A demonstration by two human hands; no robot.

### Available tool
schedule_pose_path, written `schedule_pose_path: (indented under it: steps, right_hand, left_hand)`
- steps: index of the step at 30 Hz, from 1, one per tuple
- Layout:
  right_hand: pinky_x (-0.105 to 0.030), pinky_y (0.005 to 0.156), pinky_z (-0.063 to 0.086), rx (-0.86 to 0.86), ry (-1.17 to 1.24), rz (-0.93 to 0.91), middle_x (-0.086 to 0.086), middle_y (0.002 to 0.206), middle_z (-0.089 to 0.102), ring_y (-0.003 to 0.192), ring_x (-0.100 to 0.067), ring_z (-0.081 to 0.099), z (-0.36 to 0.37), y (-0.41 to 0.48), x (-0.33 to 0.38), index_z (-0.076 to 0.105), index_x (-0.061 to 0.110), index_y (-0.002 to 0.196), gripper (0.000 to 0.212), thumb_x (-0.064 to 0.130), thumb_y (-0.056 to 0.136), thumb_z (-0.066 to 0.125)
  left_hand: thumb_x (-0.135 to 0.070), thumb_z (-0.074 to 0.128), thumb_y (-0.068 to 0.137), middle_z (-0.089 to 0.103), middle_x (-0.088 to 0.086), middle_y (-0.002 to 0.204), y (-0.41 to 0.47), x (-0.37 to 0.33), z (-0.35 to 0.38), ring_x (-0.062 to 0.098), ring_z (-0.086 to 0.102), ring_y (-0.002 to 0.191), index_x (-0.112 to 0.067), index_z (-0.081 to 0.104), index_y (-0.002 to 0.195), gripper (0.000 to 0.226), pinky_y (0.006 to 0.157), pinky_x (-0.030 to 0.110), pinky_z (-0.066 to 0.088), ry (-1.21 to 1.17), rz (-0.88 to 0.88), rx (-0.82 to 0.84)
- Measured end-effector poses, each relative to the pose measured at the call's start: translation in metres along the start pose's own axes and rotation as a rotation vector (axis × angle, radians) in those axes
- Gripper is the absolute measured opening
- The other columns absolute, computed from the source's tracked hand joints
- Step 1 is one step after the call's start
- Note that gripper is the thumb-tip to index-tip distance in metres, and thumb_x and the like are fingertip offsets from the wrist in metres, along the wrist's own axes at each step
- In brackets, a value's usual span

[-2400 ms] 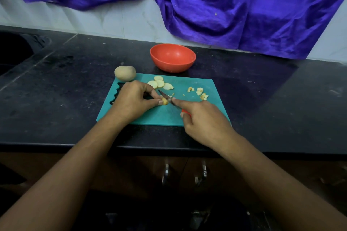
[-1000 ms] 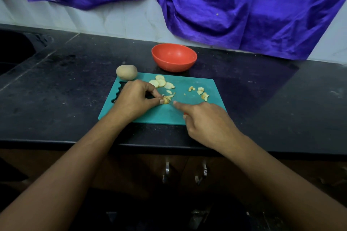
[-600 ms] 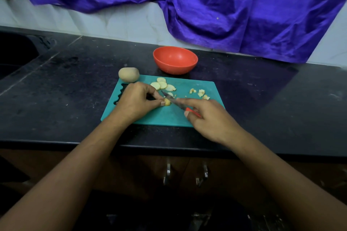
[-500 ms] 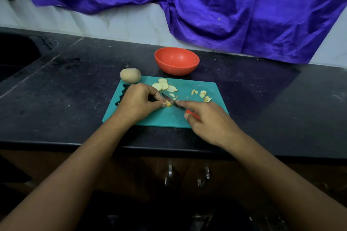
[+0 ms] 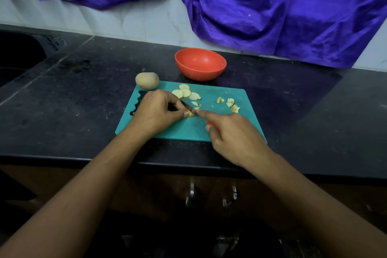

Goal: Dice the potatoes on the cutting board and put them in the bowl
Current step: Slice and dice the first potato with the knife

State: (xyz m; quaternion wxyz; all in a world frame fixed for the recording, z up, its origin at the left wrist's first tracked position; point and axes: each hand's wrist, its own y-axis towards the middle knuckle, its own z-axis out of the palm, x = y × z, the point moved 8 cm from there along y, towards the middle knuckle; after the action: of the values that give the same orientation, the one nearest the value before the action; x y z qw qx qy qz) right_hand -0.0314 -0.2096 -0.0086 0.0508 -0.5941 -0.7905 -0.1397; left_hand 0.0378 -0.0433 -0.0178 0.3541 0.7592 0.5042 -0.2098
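The left hand (image 5: 156, 112) is pinching a small potato piece (image 5: 190, 113) between thumb and fingertips near the middle of the teal cutting board (image 5: 184, 131). The right hand (image 5: 234, 136) is gripping a red-handled knife (image 5: 212, 126), its forefinger stretching along the back of the blade, which is lying against that piece. The piece is looking firm but light and probably wet and slippery, so it is best held low by its sides with the fingertips tucked back from the edge. Round slices (image 5: 184, 93) are lying flat just beyond the left hand, and a few diced bits (image 5: 230, 103) are sitting towards the board's far right. A whole potato (image 5: 147, 80) is resting at the far left corner; being round, it is likely to roll unless a flat face is cut first. The red bowl (image 5: 201, 74) is standing on the black counter (image 5: 83, 90) just beyond the board's far edge, with no potato showing in it. The slices are lying between the hands and the bowl, so scooped dice will need lifting over them. A purple cloth (image 5: 251, 6) is hanging on the wall behind.
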Motion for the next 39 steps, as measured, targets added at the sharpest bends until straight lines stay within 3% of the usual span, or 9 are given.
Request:
schedule_pose_path:
  steps: [9, 13, 21, 25, 26, 28, 32, 36, 39]
  right_hand:
    - [-0.032, 0.062, 0.037, 0.007, -0.075, -0.040, 0.009, 0.069, 0.044, 0.060, -0.008, 0.039, 0.000, 0.006, 0.011, 0.038, 0.043, 0.155, 0.053, 0.027, 0.104, 0.045]
    - [-0.034, 0.067, 0.037, 0.013, -0.146, -0.070, 0.010, 0.069, 0.034, 0.074, -0.017, 0.045, 0.002, 0.012, 0.022, 0.037, 0.041, 0.155, 0.056, 0.025, 0.103, 0.045]
    - [-0.032, 0.064, 0.038, 0.079, -0.115, -0.054, 0.011, 0.073, 0.048, 0.062, -0.006, 0.042, -0.006, -0.004, -0.009, 0.038, 0.049, 0.152, 0.049, 0.034, 0.106, 0.045]
    - [-0.022, 0.070, 0.037, 0.133, 0.186, -0.020, 0.024, 0.090, 0.061, 0.076, 0.005, 0.049, -0.010, -0.003, -0.028, 0.053, 0.046, 0.145, 0.044, 0.030, 0.105, 0.055]
    - [-0.017, 0.065, 0.036, 0.133, 0.300, 0.001, 0.029, 0.081, 0.060, 0.069, 0.007, 0.049, -0.010, -0.001, -0.032, 0.056, 0.045, 0.142, 0.042, 0.027, 0.105, 0.056]
    - [-0.018, 0.053, 0.035, 0.111, 0.490, 0.035, 0.019, 0.060, 0.053, 0.051, 0.001, 0.046, -0.009, 0.003, -0.036, 0.059, 0.044, 0.138, 0.039, 0.023, 0.105, 0.057]
    - [-0.027, 0.042, 0.036, -0.008, 0.864, 0.191, -0.006, 0.063, 0.052, 0.041, -0.008, 0.039, -0.003, 0.010, -0.052, 0.062, 0.034, 0.138, 0.038, 0.017, 0.105, 0.057]
    - [-0.026, 0.042, 0.035, -0.056, 1.123, 0.261, -0.008, 0.063, 0.053, 0.038, -0.010, 0.035, 0.003, 0.010, -0.065, 0.063, 0.030, 0.138, 0.036, 0.018, 0.105, 0.057]
    - [-0.027, 0.043, 0.035, -0.072, 1.147, 0.249, -0.008, 0.063, 0.053, 0.039, -0.010, 0.036, 0.005, 0.007, -0.066, 0.063, 0.031, 0.138, 0.037, 0.017, 0.105, 0.057]
  left_hand:
    - [-0.027, 0.086, 0.080, 0.074, -0.021, 0.079, 0.000, -0.001, 0.002, -0.006, 0.067, 0.080, -0.036, 0.075, 0.074, 0.015, 0.077, 0.018, 0.051, 0.011, 0.024, 0.007]
    - [-0.024, 0.086, 0.081, 0.074, -0.020, 0.077, -0.001, -0.001, 0.001, -0.007, 0.067, 0.079, -0.034, 0.075, 0.074, 0.016, 0.076, 0.015, 0.050, 0.027, 0.024, 0.003]
    - [-0.029, 0.087, 0.080, 0.074, -0.021, 0.078, 0.001, 0.001, 0.002, -0.005, 0.067, 0.080, -0.030, 0.079, 0.076, 0.008, 0.078, 0.019, 0.052, 0.027, -0.014, 0.007]
    - [-0.031, 0.086, 0.079, 0.074, -0.018, 0.078, 0.001, 0.002, 0.001, -0.003, 0.067, 0.080, -0.027, 0.077, 0.077, 0.010, 0.076, 0.020, 0.052, 0.024, -0.013, 0.006]
    - [-0.030, 0.087, 0.079, 0.074, -0.017, 0.078, 0.002, 0.002, 0.002, -0.002, 0.068, 0.079, -0.027, 0.076, 0.077, 0.011, 0.074, 0.020, 0.052, 0.019, -0.007, 0.011]
    - [-0.027, 0.088, 0.078, 0.075, -0.013, 0.080, 0.002, 0.003, 0.003, 0.000, 0.069, 0.079, -0.025, 0.075, 0.080, 0.014, 0.075, 0.020, 0.053, -0.040, -0.005, 0.029]
    - [-0.019, 0.089, 0.078, 0.075, -0.008, 0.098, 0.008, 0.011, 0.004, 0.009, 0.070, 0.090, -0.024, 0.073, 0.099, 0.027, 0.090, 0.030, 0.058, -0.176, -0.028, 0.153]
    - [-0.032, 0.093, 0.073, 0.067, -0.010, 0.118, 0.026, 0.011, 0.007, 0.004, 0.062, 0.084, -0.028, 0.066, 0.126, 0.060, 0.083, 0.021, 0.053, 0.019, -0.047, 0.326]
    - [-0.038, 0.091, 0.074, 0.065, -0.011, 0.115, 0.038, 0.003, 0.015, -0.010, 0.059, 0.076, -0.024, 0.064, 0.133, 0.066, 0.072, 0.007, 0.042, 0.144, -0.016, 0.420]
